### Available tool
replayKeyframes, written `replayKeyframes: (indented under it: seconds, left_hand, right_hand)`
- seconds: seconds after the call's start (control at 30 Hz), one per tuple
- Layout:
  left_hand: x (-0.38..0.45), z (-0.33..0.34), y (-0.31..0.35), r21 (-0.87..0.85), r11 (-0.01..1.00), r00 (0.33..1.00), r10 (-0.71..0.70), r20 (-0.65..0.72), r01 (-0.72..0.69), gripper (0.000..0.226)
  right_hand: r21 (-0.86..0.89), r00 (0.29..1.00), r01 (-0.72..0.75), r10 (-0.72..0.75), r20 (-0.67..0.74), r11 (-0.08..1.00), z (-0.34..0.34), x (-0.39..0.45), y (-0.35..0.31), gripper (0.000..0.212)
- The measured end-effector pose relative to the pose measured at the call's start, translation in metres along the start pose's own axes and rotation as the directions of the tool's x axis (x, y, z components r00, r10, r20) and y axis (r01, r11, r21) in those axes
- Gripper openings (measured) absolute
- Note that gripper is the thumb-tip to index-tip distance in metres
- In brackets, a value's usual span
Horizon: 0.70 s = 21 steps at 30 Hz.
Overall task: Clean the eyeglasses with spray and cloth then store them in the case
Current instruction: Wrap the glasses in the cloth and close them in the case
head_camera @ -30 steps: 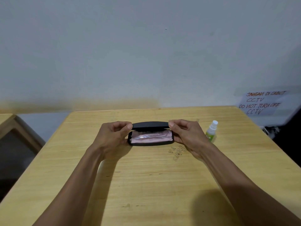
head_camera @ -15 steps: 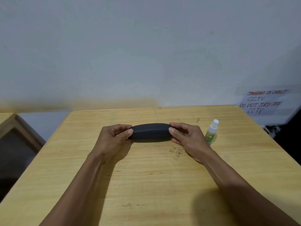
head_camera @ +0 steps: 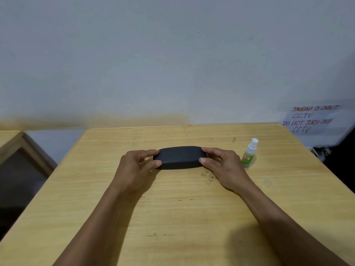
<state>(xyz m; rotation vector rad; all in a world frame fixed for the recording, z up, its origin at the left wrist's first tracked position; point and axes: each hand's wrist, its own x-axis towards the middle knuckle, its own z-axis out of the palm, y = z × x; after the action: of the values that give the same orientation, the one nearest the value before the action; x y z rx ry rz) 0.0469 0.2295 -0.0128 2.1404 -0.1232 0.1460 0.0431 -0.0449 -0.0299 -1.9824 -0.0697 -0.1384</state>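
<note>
I see the black case (head_camera: 179, 157) lying closed at the desk's (head_camera: 172, 208) centre. My left hand (head_camera: 134, 167) pinches its 9 o'clock end, my right hand (head_camera: 222, 166) pinches its 3 o'clock end. The spray bottle (head_camera: 249, 153) stands upright at 3 o'clock, just beside my right hand.

Closed black case (head_camera: 180, 157) between both hands
</note>
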Motion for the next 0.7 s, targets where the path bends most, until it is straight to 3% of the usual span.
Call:
replayKeyframes:
  seconds: [0.17, 0.37, 0.7]
  left_hand:
    - [-0.009, 0.006, 0.004, 0.140, 0.987, 0.996, 0.082, -0.036, -0.076, 0.051]
    - [-0.008, 0.015, -0.005, 0.225, 0.974, 0.994, 0.059, -0.089, -0.037, 0.060]
    - [0.037, 0.007, -0.002, 0.179, 0.982, 0.983, 0.091, -0.158, -0.063, 0.053]
  right_hand:
    - [-0.039, 1.000, -0.008, 0.008, 0.006, 0.999, 0.005, -0.006, -0.002, 0.057]
    - [-0.111, 0.997, 0.038, -0.046, -0.066, 0.993, 0.013, -0.008, -0.005, 0.062]
    - [-0.141, 0.979, 0.105, -0.127, -0.158, 0.984, 0.023, 0.039, -0.018, 0.055]
